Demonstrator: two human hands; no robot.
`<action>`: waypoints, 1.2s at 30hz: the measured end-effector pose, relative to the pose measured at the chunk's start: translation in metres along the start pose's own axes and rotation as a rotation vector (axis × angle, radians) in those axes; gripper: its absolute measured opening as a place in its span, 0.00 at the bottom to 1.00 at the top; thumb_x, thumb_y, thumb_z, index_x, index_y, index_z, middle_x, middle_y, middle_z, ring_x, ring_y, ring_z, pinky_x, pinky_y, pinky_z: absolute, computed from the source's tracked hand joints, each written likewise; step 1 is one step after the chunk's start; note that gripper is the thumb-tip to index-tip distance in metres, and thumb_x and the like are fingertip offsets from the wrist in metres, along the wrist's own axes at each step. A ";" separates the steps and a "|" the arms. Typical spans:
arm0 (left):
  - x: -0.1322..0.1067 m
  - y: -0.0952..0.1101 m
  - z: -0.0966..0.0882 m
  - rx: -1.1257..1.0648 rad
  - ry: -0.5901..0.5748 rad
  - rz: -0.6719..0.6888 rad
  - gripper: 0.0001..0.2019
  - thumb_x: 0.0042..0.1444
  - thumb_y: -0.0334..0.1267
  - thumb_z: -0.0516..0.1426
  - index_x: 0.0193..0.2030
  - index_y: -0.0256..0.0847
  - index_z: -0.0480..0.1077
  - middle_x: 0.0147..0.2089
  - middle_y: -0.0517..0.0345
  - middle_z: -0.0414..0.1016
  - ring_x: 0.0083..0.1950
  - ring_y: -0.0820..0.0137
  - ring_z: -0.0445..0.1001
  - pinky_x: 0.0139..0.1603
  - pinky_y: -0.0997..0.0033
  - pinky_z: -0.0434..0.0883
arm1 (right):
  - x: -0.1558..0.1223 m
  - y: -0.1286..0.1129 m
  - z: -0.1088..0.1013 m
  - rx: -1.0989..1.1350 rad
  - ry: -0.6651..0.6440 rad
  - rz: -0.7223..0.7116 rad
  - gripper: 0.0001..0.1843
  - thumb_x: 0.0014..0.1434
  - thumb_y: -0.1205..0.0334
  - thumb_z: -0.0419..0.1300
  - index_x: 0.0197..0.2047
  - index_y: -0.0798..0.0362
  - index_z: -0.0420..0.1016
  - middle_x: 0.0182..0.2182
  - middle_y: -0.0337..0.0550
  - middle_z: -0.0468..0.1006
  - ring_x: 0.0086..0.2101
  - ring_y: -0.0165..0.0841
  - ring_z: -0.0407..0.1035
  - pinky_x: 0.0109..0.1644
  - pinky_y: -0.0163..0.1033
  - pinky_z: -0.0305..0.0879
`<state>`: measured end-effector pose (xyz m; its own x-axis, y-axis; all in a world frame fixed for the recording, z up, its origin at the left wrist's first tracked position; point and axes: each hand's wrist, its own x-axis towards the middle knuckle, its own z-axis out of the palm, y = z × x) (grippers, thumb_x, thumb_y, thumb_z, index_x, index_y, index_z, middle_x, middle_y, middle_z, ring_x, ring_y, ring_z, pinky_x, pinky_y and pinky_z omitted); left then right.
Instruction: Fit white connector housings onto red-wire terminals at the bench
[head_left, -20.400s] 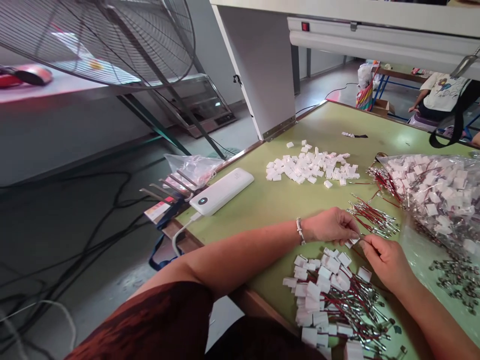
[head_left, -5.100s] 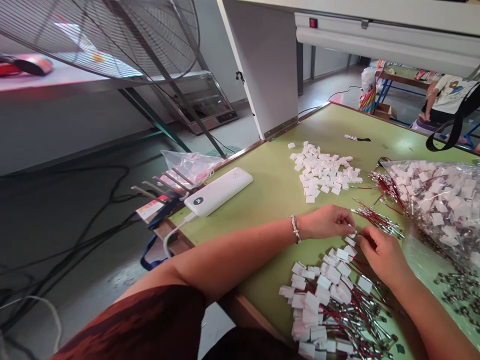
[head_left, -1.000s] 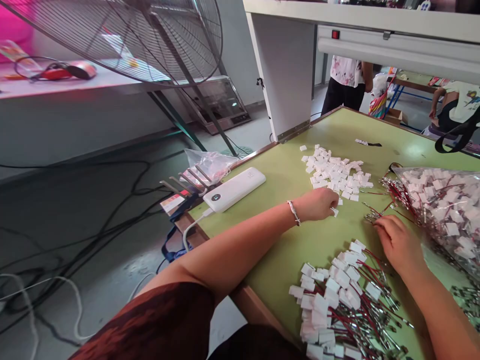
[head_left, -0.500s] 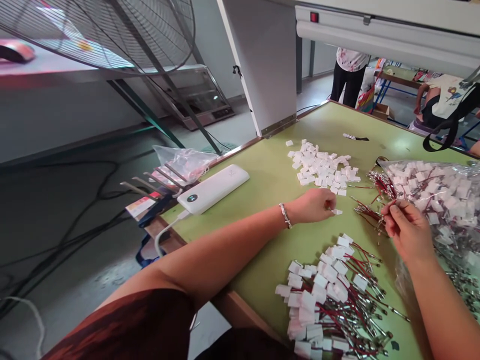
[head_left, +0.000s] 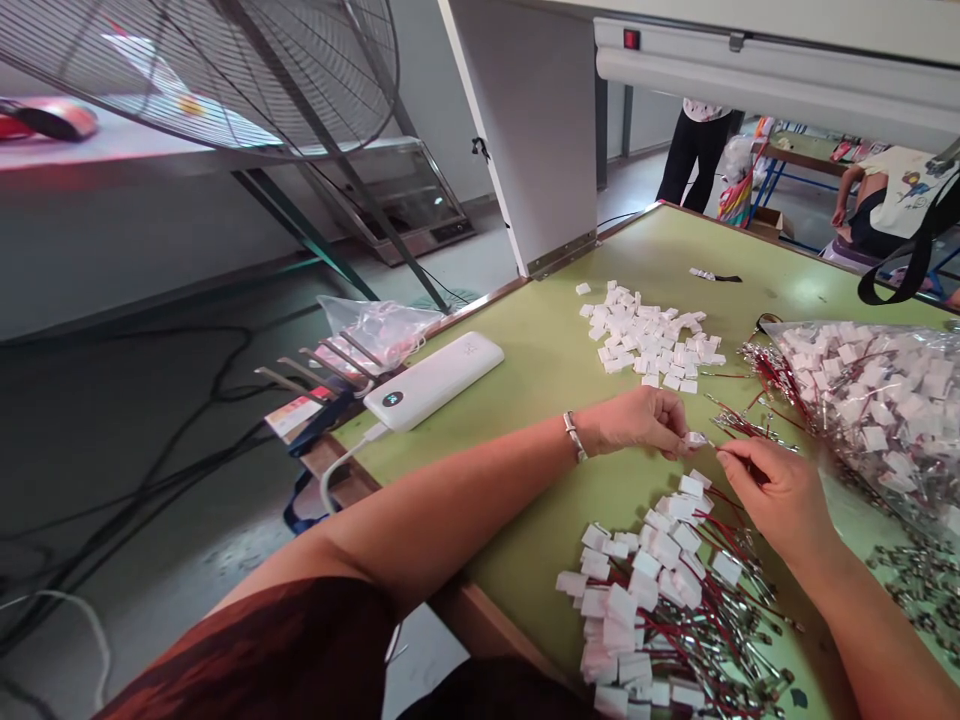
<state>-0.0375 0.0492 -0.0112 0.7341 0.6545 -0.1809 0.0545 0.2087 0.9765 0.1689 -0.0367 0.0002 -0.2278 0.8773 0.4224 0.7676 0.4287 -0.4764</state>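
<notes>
Left hand [head_left: 637, 420] has its fingertips pinched on one small white connector [head_left: 696, 438], held right in front of the right hand [head_left: 772, 490]. That one is pinching the end of one red wire [head_left: 721, 453], and the two parts are almost touching. Just past the right fingers lies one loose bundle of wires [head_left: 746, 428] (way too many to count). Beyond the left hand is one heap of bare connectors [head_left: 649, 340]. Nearer the person than both hands is one pile of wired connectors [head_left: 667, 600]. Out past the right hand sits one clear bag [head_left: 877, 400], and off the left wrist, one power bank [head_left: 442, 380].
</notes>
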 end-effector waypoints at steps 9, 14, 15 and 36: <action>-0.003 0.004 -0.003 0.204 0.047 0.069 0.07 0.42 0.31 0.63 0.26 0.36 0.67 0.40 0.49 0.79 0.39 0.71 0.77 0.32 0.74 0.73 | -0.001 -0.001 -0.002 -0.024 -0.094 0.019 0.11 0.61 0.60 0.54 0.32 0.49 0.77 0.26 0.38 0.79 0.25 0.29 0.70 0.31 0.36 0.64; -0.006 0.006 -0.001 0.316 0.037 0.132 0.07 0.44 0.33 0.62 0.25 0.36 0.67 0.41 0.47 0.79 0.41 0.69 0.78 0.37 0.71 0.74 | -0.002 -0.001 -0.002 -0.033 -0.074 0.020 0.11 0.61 0.61 0.54 0.31 0.49 0.75 0.25 0.38 0.78 0.25 0.29 0.70 0.31 0.36 0.63; -0.006 0.006 0.000 0.329 0.030 0.148 0.07 0.44 0.33 0.62 0.25 0.36 0.67 0.40 0.47 0.79 0.42 0.68 0.78 0.39 0.71 0.74 | -0.002 -0.001 -0.002 -0.050 -0.078 0.024 0.11 0.61 0.61 0.54 0.31 0.50 0.75 0.25 0.38 0.78 0.25 0.29 0.69 0.31 0.36 0.62; 0.004 -0.010 0.017 -0.012 0.087 0.201 0.09 0.42 0.33 0.67 0.33 0.38 0.78 0.34 0.57 0.81 0.37 0.72 0.78 0.45 0.70 0.75 | -0.004 0.001 0.002 -0.076 -0.047 0.049 0.11 0.62 0.60 0.51 0.30 0.51 0.69 0.21 0.36 0.73 0.21 0.29 0.64 0.27 0.34 0.55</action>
<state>-0.0235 0.0373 -0.0192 0.6683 0.7439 0.0075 -0.0958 0.0761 0.9925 0.1693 -0.0396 -0.0032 -0.2156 0.9068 0.3623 0.8213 0.3691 -0.4351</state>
